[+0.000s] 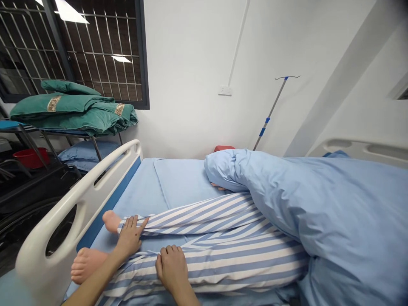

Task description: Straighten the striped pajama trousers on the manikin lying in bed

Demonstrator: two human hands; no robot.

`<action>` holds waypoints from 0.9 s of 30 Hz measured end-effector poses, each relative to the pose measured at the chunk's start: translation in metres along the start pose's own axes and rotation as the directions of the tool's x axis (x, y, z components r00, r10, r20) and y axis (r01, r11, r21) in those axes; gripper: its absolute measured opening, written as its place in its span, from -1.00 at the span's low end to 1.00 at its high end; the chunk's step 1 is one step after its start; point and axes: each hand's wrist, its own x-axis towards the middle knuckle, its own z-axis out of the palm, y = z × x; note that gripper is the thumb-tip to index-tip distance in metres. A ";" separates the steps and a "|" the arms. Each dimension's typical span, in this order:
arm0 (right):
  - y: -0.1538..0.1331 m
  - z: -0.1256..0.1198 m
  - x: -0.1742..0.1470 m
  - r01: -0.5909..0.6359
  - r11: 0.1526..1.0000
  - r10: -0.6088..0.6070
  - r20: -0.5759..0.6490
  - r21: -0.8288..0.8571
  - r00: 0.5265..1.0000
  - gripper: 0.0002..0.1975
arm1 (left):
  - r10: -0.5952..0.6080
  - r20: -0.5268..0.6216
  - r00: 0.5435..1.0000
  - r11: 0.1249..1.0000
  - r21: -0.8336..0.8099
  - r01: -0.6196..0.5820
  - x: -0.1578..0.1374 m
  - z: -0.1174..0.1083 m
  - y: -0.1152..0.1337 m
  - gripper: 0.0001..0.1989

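A figure with smooth feet lies on the bed in blue-and-white striped trousers (216, 212). My left hand (130, 238) rests over the cuff at the ankle of the far leg, its fingers stretched out and the index finger apart. Beside it, the far foot (111, 221) sticks out of the cuff. On the lower part of the near leg, my right hand (174, 267) is closed, with its fingers curled on the trouser cloth. The near foot (87, 265) lies bare, left of my left forearm. A blue quilt (306, 199) is folded back over the upper body and hides it.
The bed's pale footboard (79, 199) stands to the left, the headboard (366, 146) at the far right. Behind the bed are an IV pole (270, 112) and a red object (224, 148). Green folded bedding (76, 110) and a red basin (31, 157) lie beyond the footboard.
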 end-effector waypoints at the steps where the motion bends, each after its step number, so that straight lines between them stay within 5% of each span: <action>1: 0.000 0.000 0.000 0.001 1.000 -0.001 0.000 0.001 1.000 -0.85 | -0.019 -0.002 1.000 1.000 -0.012 0.019 0.002 -0.002 0.002 -0.26; 7: 0.000 -0.001 0.001 -0.010 1.000 0.010 0.003 -0.005 1.000 -0.87 | -0.045 -0.121 0.992 0.929 -0.369 -0.003 0.042 -0.026 0.040 -0.72; 12: 0.001 0.002 0.002 -0.010 1.000 0.010 0.007 -0.003 1.000 -0.89 | -0.274 0.012 0.962 0.740 -0.636 0.219 0.084 -0.023 0.055 -0.63; 18: 0.002 0.005 0.001 -0.024 1.000 0.024 0.053 0.002 0.998 -0.91 | -0.404 -0.057 0.913 0.822 -0.461 0.335 0.072 0.013 0.035 -0.73; 22: 0.007 0.002 0.007 -0.020 0.997 0.014 0.076 0.078 0.997 -0.92 | -0.418 -0.054 0.907 0.847 -0.384 0.368 0.066 0.017 0.037 -0.72; 27: 0.011 -0.015 0.059 0.068 0.973 -0.081 0.049 0.219 0.995 -0.80 | -0.462 0.009 0.887 0.825 -0.363 0.433 0.071 0.016 0.041 -0.71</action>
